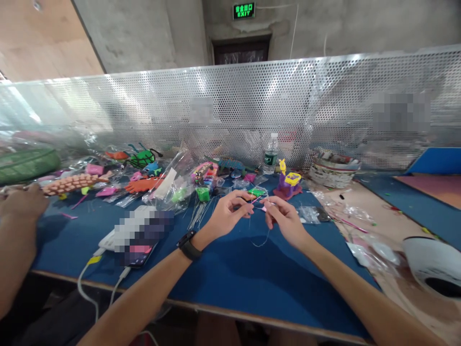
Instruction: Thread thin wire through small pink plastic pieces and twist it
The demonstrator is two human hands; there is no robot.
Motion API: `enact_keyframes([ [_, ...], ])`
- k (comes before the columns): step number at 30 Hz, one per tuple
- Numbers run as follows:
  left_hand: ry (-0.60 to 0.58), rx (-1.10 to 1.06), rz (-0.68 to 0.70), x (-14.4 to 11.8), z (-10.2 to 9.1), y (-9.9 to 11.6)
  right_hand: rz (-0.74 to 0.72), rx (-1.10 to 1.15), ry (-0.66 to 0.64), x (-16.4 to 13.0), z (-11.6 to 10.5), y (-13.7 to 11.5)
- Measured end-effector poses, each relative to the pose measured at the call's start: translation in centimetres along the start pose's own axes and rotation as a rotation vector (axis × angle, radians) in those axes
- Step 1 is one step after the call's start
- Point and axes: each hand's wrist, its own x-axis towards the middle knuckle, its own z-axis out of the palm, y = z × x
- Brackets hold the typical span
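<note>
2 hands, left hand and right hand, fingers pinched on a thin thread, perhaps a needle; loose slack could snag.

We sit at a blue-topped table backed by a perforated metal screen. Beyond it we see bare concrete walls, a dark doorway and a glowing green exit sign above it.

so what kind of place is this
Probably a shared craft workbench in a bare concrete workshop. A blue-topped table is strewn with colourful foam animal toys in clear bags, a perforated metal divider backs it, and a green exit sign hangs above.
</note>
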Motion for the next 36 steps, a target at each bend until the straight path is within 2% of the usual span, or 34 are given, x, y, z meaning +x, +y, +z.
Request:
enact_keyframes([
  [9,-0.038,-0.030,-0.023,-0.09,0.11,-0.25,0.019,-0.014,-0.019,-0.21,0.36,-0.12],
  [18,-0.070,0.073,-0.007,-0.22,-0.04,-0.36,0.048,0.023,-0.021,-0.34,0.60,0.07],
  [29,0.024,-0.086,-0.106,0.23,0.18,-0.65,0.016,0.106,-0.013,-0.14,0.14,0.17],
  [36,0.039,-0.118,-0.184,0.33,0.08,-1.01,0.083,0.036,-0.056,0.06,-0.20,0.29],
])
